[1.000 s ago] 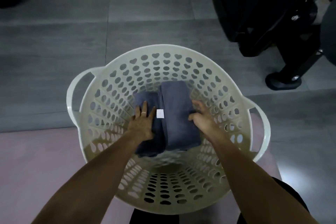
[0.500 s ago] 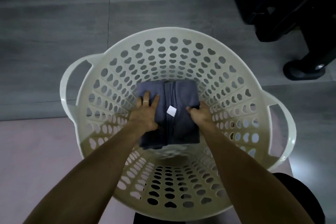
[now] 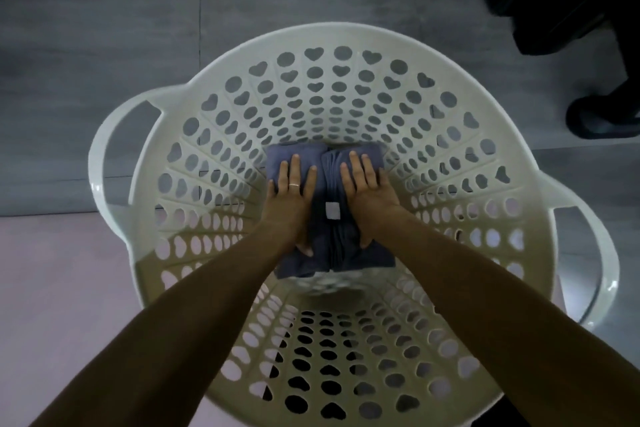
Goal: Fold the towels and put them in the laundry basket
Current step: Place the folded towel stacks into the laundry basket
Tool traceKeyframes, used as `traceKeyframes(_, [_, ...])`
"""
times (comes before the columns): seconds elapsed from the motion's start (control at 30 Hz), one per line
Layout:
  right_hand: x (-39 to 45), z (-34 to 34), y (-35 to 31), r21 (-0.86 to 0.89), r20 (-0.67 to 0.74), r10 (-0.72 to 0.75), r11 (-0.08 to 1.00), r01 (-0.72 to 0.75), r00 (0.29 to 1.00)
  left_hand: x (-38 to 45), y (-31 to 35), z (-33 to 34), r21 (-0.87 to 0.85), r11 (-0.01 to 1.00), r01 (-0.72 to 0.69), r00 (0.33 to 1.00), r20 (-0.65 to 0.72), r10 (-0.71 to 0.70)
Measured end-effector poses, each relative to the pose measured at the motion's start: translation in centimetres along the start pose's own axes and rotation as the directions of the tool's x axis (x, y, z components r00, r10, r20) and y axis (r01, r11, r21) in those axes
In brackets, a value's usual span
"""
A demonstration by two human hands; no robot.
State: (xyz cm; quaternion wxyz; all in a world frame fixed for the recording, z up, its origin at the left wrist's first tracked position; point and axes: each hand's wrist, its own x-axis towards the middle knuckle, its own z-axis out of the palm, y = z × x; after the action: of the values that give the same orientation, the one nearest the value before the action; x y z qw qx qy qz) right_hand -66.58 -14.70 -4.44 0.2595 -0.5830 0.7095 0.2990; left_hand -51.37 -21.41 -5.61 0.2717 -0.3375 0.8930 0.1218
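— Basket [image 3: 349,45]?
— White, heart holes, standing on the floor [image 3: 104,28], handles at 9 and 3 o'clock.
— Towels [image 3: 332,253]?
— Folded blue stack lying at the basket's bottom, centre.
— Hands?
— Left hand [image 3: 292,198] and right hand [image 3: 367,194] press flat on top, each grip spread. Tag [image 3: 333,211] between them.

Round cream-white plastic laundry basket [image 3: 460,163]: walls perforated with rows of heart and oval holes. Folded slate-blue fabric towels [image 3: 327,218] under both hands: plain, small white rectangular tag [image 3: 332,210] between hands. Thin silver ring [image 3: 294,185] on left hand [image 3: 289,199]. Grey tile floor [image 3: 104,45] beyond hands; pale pink surface [image 3: 52,270] left of left hand.
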Motion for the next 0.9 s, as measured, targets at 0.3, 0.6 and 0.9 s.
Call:
traceKeyframes(0.3, [1.5, 0.5, -0.7, 0.196, -0.094, 0.009, 0.981, 0.010, 0.996, 0.6, -0.8, 1.5, -0.036, 0.999, 0.032, 0.998, -0.048, -0.034])
traceKeyframes(0.6, [-7.8, -1.6, 3.1, 0.676, -0.201, 0.006, 0.725, 0.135, 0.980, -2.6, -0.7, -2.8, -0.241, 0.970, 0.003, 0.999, -0.031, -0.011])
traceKeyframes(0.9, [-23.3, -2.5, 3.4, 0.805, -0.589, 0.308, 0.135, 0.578, 0.747, -13.8, 5.3, -7.9, -0.647, 0.699, -0.303, 0.839, -0.529, -0.125])
